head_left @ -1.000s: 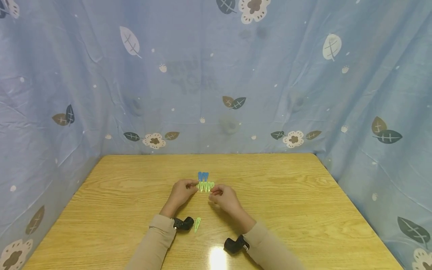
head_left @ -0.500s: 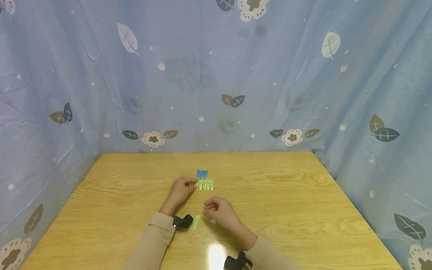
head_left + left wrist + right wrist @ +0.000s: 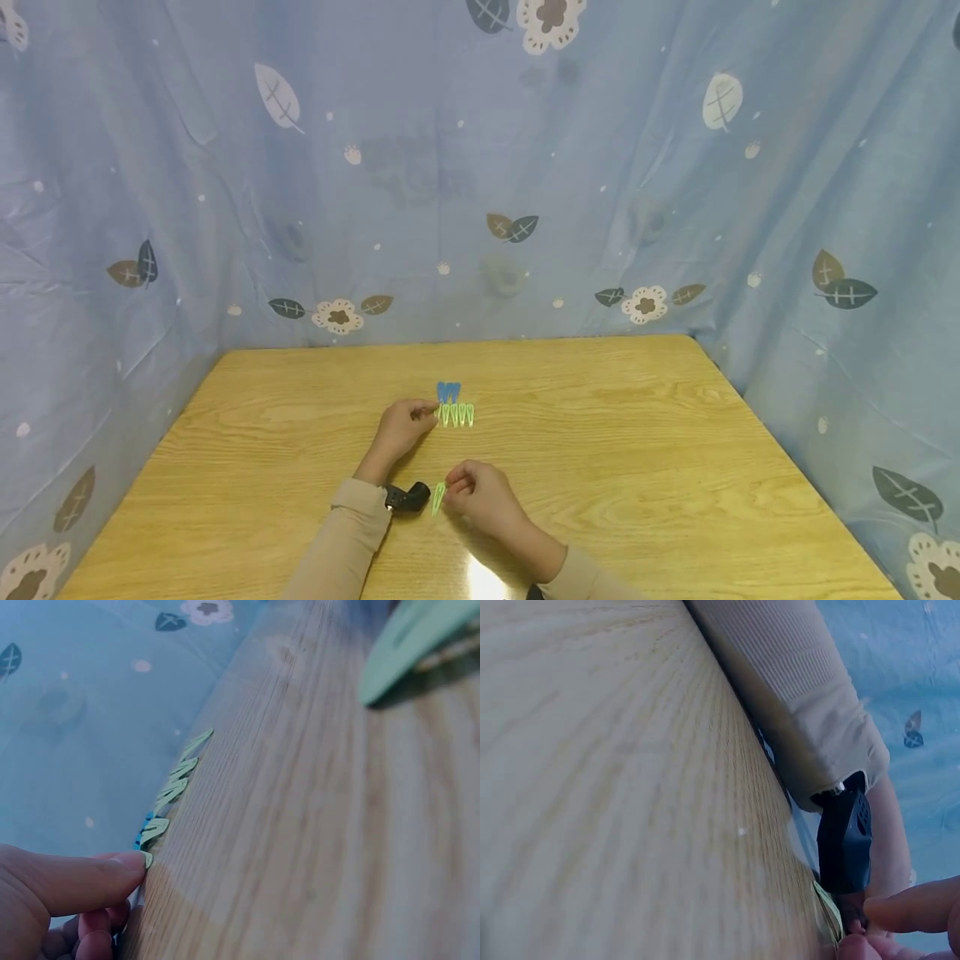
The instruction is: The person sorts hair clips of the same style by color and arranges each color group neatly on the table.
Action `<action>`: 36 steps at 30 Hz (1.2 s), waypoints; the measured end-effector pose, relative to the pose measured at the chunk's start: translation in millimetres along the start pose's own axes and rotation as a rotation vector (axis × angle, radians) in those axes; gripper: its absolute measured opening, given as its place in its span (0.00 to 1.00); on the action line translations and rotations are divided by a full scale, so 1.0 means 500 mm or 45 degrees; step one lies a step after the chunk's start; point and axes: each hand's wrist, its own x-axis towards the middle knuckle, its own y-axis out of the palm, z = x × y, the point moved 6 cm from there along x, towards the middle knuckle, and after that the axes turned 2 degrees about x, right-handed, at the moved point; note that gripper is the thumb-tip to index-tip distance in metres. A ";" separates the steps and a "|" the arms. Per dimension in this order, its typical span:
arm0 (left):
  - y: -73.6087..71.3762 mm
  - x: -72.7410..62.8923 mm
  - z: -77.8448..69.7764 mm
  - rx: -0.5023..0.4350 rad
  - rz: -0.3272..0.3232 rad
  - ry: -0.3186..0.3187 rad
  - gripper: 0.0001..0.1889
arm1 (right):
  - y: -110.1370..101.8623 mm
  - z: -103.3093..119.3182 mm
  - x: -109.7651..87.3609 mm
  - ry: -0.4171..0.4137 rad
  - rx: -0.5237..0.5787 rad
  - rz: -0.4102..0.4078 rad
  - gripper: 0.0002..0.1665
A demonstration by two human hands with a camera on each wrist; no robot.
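A row of several light-green snap hair clips [image 3: 454,415] lies on the table, points toward the person. Just beyond it are blue snap hair clips [image 3: 447,392], side by side. My left hand [image 3: 400,429] is at the row's left end; in the left wrist view its thumb [image 3: 112,877] and fingers pinch the end green clip [image 3: 148,859], mostly covered by the thumb. Nearer the person lies a single green clip [image 3: 438,498]. My right hand [image 3: 483,500] is at that clip's right side, fingertips right at its edge, thumb and fingers apart in the right wrist view.
The wooden table [image 3: 637,458] ends at a blue patterned curtain [image 3: 450,167] at the back and sides. A black wrist camera [image 3: 408,497] on the left arm sits close to the left of the single green clip.
My right hand has left the right end of the green row and come back toward the person, down to the single green clip. The left hand stays at the row's left end.
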 end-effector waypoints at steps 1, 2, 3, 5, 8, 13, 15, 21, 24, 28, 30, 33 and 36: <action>0.001 -0.001 0.001 0.007 -0.001 0.001 0.14 | 0.001 0.001 -0.001 -0.007 -0.016 -0.005 0.10; 0.001 -0.001 0.001 0.010 0.000 -0.001 0.14 | 0.003 0.001 -0.001 -0.016 -0.040 -0.010 0.09; 0.002 -0.002 0.002 0.014 0.000 -0.002 0.14 | 0.005 0.003 -0.001 -0.025 -0.062 -0.015 0.09; 0.003 -0.003 0.004 0.013 0.001 0.000 0.14 | 0.008 0.005 -0.002 -0.045 -0.107 -0.025 0.08; 0.004 -0.006 0.005 0.014 0.002 0.012 0.14 | 0.011 0.008 -0.002 -0.063 -0.159 -0.043 0.08; 0.004 -0.008 0.005 0.005 0.003 -0.004 0.14 | 0.013 0.012 -0.002 -0.084 -0.221 -0.058 0.08; 0.004 -0.007 0.005 0.001 0.003 -0.015 0.14 | 0.015 0.014 -0.001 -0.095 -0.247 -0.059 0.08; 0.001 -0.002 0.003 -0.019 -0.012 0.009 0.14 | 0.017 0.026 0.000 -0.119 -0.308 -0.078 0.11; 0.000 0.000 0.003 -0.021 -0.017 0.023 0.14 | 0.020 0.030 0.001 -0.121 -0.361 -0.079 0.13; 0.001 0.001 0.005 -0.002 -0.017 0.032 0.14 | 0.022 0.032 0.003 -0.106 -0.445 -0.096 0.14; 0.001 0.001 0.005 0.003 -0.020 0.035 0.14 | 0.023 0.033 0.004 -0.097 -0.471 -0.107 0.14; 0.001 0.002 0.007 -0.003 -0.025 0.028 0.14 | 0.024 0.036 0.004 -0.088 -0.493 -0.106 0.13; 0.002 0.003 0.008 0.009 -0.028 0.029 0.14 | 0.024 0.041 0.004 -0.085 -0.524 -0.103 0.12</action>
